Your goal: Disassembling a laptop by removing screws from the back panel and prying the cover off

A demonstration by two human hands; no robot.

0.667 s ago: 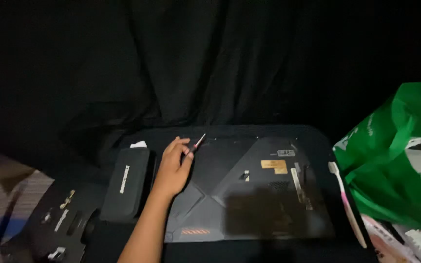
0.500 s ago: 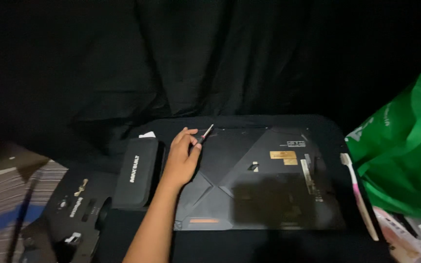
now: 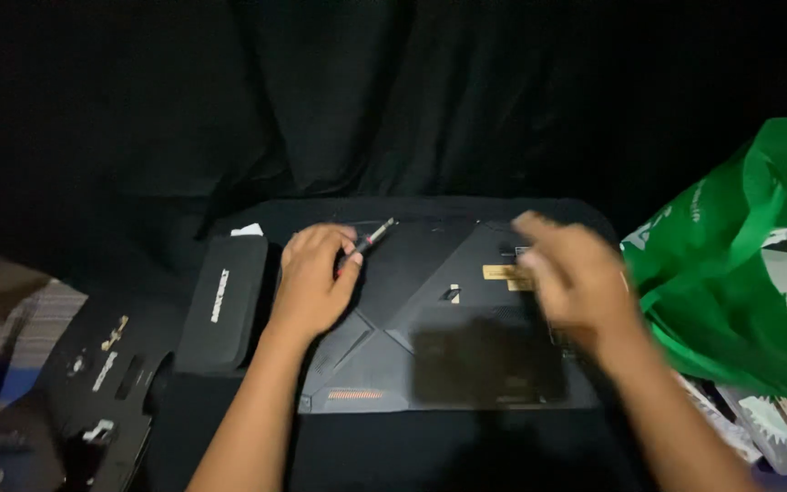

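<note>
A dark laptop (image 3: 384, 355) lies bottom side up on a black surface in front of me. My left hand (image 3: 310, 282) rests on its left part and holds a thin screwdriver (image 3: 368, 242) with a red-tipped handle, its shaft pointing up and to the right. My right hand (image 3: 571, 278) hovers blurred over the laptop's right side, fingers spread, holding nothing. A gold label (image 3: 500, 272) on the laptop shows just left of that hand.
A black zip case (image 3: 223, 303) lies left of the laptop. A black panel with small parts (image 3: 93, 383) sits at the lower left. A green plastic bag (image 3: 730, 292) with boxes stands at the right. Black cloth hangs behind.
My right hand has come into view over the laptop's right side, covering the pink-handled tool seen there before. The left hand stays on the screwdriver. The camera has shifted slightly.
</note>
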